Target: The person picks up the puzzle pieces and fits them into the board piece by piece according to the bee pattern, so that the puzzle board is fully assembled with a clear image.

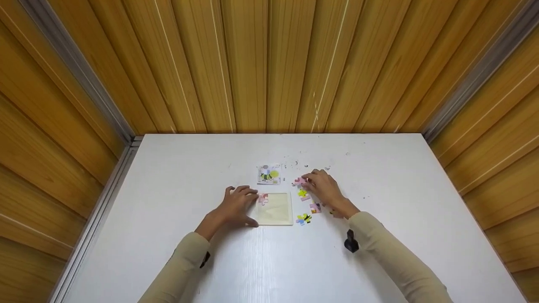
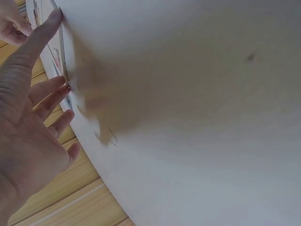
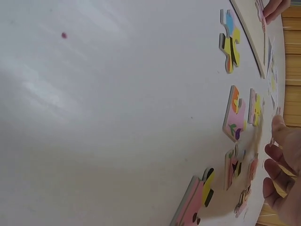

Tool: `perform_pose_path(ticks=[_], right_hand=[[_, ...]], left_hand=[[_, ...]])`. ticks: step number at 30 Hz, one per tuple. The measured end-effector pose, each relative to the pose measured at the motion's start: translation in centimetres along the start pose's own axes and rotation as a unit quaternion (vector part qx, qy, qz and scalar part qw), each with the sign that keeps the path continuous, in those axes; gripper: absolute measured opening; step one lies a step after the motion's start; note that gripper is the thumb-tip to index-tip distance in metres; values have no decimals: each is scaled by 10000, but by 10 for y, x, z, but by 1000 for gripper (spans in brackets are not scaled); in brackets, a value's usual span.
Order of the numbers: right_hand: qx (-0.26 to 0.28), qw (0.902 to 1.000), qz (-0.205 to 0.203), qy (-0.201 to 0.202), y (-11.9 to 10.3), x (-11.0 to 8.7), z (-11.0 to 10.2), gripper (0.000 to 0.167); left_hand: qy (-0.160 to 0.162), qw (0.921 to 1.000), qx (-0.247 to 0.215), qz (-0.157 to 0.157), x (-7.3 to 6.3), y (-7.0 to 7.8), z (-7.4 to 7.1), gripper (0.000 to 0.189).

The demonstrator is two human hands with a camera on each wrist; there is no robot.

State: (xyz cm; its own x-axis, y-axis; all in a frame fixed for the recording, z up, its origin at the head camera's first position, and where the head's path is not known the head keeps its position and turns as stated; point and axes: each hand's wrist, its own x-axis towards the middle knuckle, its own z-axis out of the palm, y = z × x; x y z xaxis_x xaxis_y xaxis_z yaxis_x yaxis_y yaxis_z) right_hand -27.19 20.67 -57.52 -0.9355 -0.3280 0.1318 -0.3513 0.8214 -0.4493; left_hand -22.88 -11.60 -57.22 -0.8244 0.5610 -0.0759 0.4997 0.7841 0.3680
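Touches the pale, square tray [image 1: 276,214] along its left edge with left hand [image 1: 236,207], fingers spread; pinches a pink piece [image 1: 298,182] between fingers of right hand [image 1: 326,188], near the tray's far right corner. Inside, far left: second pink piece [image 1: 263,198]. On desk [image 1: 189,168], right: knobbed yellow-black-blue piece [image 1: 303,219].

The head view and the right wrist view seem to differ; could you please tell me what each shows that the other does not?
Only the head view shows the left sleeve, the right sleeve and the full outline of the tray. Only the right wrist view shows clearly the group of puzzle pieces that the right hand largely hides from above. Both share part of the tray, the picture card, the yellow, black and blue piece, the white table and some of each hand.
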Motion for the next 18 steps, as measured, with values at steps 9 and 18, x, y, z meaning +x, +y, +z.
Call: perform_pose_path(ticks=[9,18], right_hand=[[225,9997,16,39,-14,-8,-4,30],[332,9992,-230,52,-26,-11,3,28]], left_hand=[[22,9999,-67,-71,0,1,-2,89],[-25,9999,82,-85,0,1,-2,90]])
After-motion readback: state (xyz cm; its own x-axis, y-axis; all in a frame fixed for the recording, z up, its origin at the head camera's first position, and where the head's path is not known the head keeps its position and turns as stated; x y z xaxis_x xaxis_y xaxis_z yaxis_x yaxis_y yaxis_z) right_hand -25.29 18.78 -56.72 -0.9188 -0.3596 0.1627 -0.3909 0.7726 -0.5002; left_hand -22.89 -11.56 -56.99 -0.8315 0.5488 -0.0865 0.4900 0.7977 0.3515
